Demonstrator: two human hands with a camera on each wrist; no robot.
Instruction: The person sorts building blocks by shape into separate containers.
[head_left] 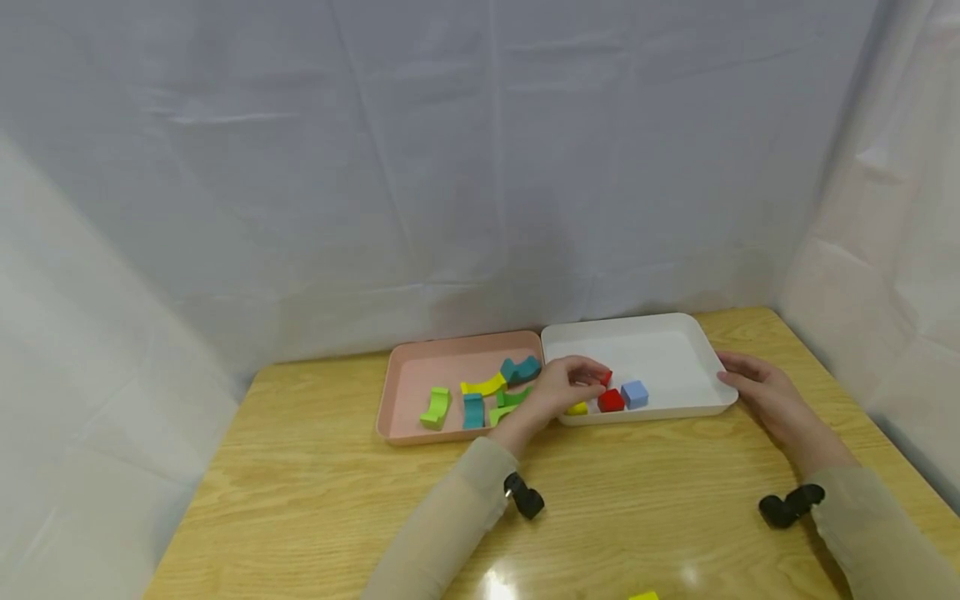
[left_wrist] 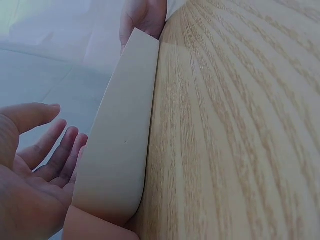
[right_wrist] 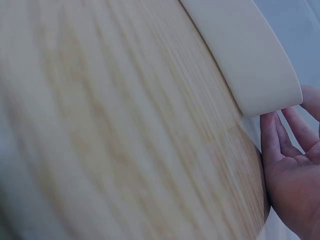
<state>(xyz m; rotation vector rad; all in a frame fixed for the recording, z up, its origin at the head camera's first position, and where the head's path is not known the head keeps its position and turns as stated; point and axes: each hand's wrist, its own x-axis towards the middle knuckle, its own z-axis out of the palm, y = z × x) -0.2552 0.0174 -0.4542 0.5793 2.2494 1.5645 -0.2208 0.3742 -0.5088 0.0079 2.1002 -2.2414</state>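
In the head view my left hand (head_left: 562, 385) reaches over the left end of the white tray (head_left: 648, 350), thumb and fingers apart. A red piece (head_left: 605, 378) shows beside its fingertips. Close by in the tray lie a red block (head_left: 611, 401), a light blue block (head_left: 634, 394) and a partly covered yellow block (head_left: 577, 409). The left wrist view shows the left hand (left_wrist: 40, 175) with loosely bent fingers behind the tray wall (left_wrist: 117, 135). At the tray's right end, the fingers of my right hand (head_left: 772, 402) touch the outer wall (right_wrist: 250, 65).
A pink tray (head_left: 427, 367) stands against the white tray's left side. It holds curved pieces: a lime one (head_left: 436, 408), a yellow one (head_left: 484, 385), teal ones (head_left: 473, 411) and green ones. A yellow piece (head_left: 643, 596) lies at the wooden table's near side. White cloth (head_left: 450, 167) hangs behind.
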